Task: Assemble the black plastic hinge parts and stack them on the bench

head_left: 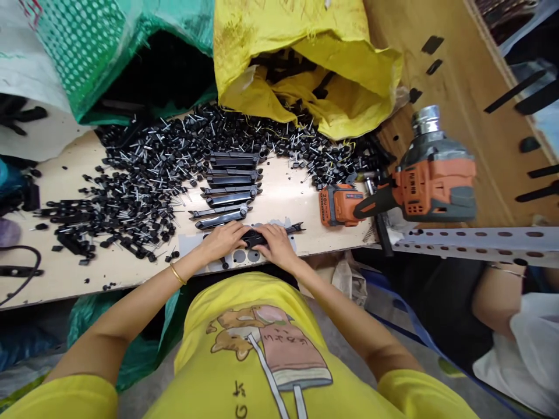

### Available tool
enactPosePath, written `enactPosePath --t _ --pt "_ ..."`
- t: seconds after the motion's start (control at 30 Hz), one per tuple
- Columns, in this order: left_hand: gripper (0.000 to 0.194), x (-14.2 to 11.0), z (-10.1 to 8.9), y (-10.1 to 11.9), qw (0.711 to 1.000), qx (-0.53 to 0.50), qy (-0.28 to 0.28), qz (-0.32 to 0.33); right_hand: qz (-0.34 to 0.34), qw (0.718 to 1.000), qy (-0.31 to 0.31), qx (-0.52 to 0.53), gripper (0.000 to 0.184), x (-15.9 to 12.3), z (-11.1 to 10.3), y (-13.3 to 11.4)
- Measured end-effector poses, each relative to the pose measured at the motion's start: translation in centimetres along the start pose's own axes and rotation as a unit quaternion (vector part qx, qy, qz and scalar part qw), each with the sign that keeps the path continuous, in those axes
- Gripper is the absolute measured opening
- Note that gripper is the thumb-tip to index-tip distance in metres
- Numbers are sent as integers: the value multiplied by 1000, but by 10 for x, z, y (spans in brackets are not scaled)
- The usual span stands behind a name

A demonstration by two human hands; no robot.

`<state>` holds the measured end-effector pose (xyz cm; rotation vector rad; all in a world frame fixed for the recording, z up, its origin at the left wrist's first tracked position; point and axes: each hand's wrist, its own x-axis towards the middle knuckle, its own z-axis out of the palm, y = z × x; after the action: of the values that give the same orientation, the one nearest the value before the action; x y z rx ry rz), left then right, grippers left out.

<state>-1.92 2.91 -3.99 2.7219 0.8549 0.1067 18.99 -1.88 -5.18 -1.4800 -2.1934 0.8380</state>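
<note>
Close together at the table's front edge, my left hand [225,238] and my right hand [278,245] grip a black plastic part [254,237] between them. Its exact kind is partly hidden by my fingers. A slim forked black piece [296,227] sticks out past my right hand. Beneath my hands lies a grey plate with round holes [239,256]. Just beyond stands a column of long black plastic parts [231,187], laid side by side in pairs. Behind and left of them spreads a heap of small black knobs with metal pins [148,174].
An orange cordless power tool [432,180] lies at the right. A yellow woven sack [301,23] and a green woven sack [87,52] gape open at the back, the yellow one with black parts inside. Another person's arm [498,297] shows at the far right.
</note>
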Motion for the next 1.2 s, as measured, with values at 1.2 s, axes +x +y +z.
enactPosePath --t 1.2 --pt "24 -88 -42 40 859 -250 224 -386 225 875 30 429 24 16 -36 -19"
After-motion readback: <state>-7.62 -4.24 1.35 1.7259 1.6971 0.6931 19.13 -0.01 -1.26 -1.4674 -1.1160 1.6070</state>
